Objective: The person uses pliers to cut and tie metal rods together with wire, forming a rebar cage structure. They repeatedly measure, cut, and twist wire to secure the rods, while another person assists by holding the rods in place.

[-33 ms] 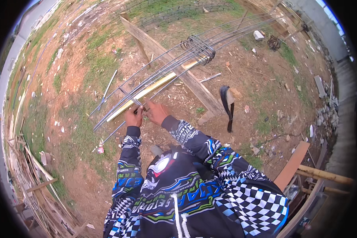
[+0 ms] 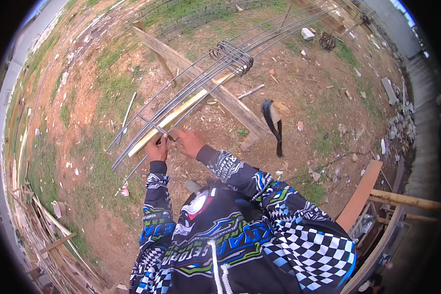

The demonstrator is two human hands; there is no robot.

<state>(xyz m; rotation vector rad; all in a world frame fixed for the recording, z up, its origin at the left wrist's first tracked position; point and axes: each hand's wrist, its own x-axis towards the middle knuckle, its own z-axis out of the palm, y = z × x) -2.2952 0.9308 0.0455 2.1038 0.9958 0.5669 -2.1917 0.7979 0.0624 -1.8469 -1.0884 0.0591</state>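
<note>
Long steel rebars slope from near my hands to the far right, crossed at their near end by a square-bent stirrup. My left hand is closed at the stirrup's near corner, with its thumb up against the bar. Just right of it is my right hand, its fingers stretched toward that corner and slightly parted. Any thin wire between the hands is too small to make out. Under the bars runs a pale wooden strip. More stirrups hang bunched farther along the bars.
A wooden plank on posts supports the bars crosswise. A black wire bundle rests against a stone to the right. Timber is piled at the lower left; a brown board leans at the lower right. Rubble lines the wall.
The whole view has shifted a little, so the bars sit slightly farther left. The fingers of my right hand have straightened and parted somewhat from my left hand, which stays at the stirrup corner.
</note>
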